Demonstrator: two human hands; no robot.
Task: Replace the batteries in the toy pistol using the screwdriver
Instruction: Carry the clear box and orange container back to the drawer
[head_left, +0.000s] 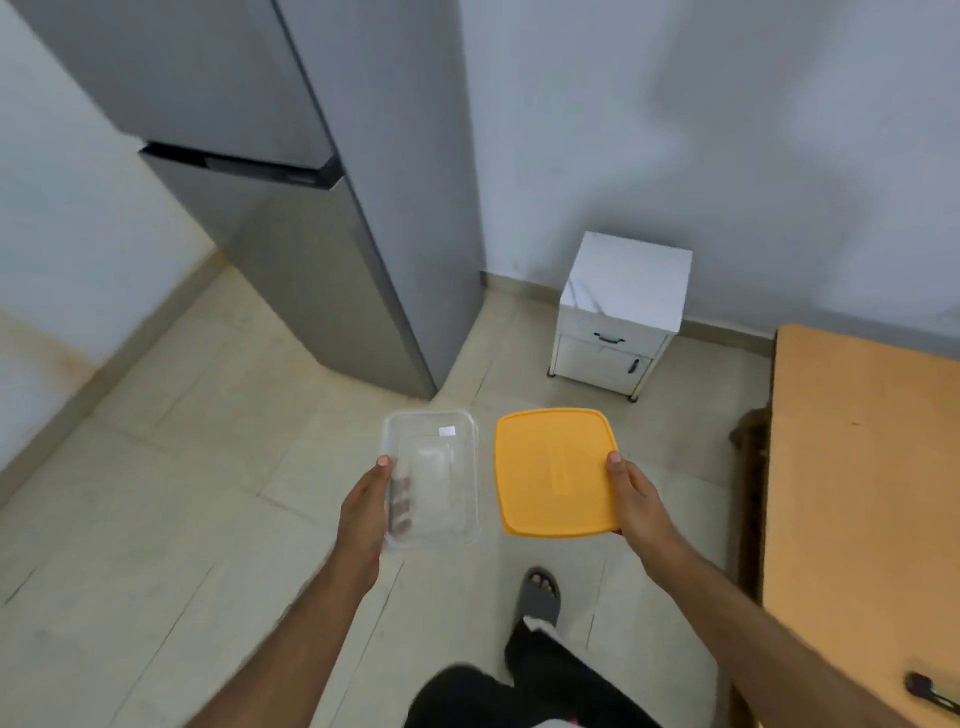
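2 hands carry apart, short of the fridge (322, 218), left hand (366, 512) gripping the empty clear container (436, 478), right hand (636, 499) pinching its orange lid (553, 470), probably for holding parts.

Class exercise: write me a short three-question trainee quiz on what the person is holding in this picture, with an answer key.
1. True or false: the orange lid sits closed on the clear container.
2. Which hand holds the lid? A) left hand B) right hand
3. Fill in: the white cabinet stands to the right of the grey ____.

Key: 1 false, they are held apart; 2 B; 3 fridge.
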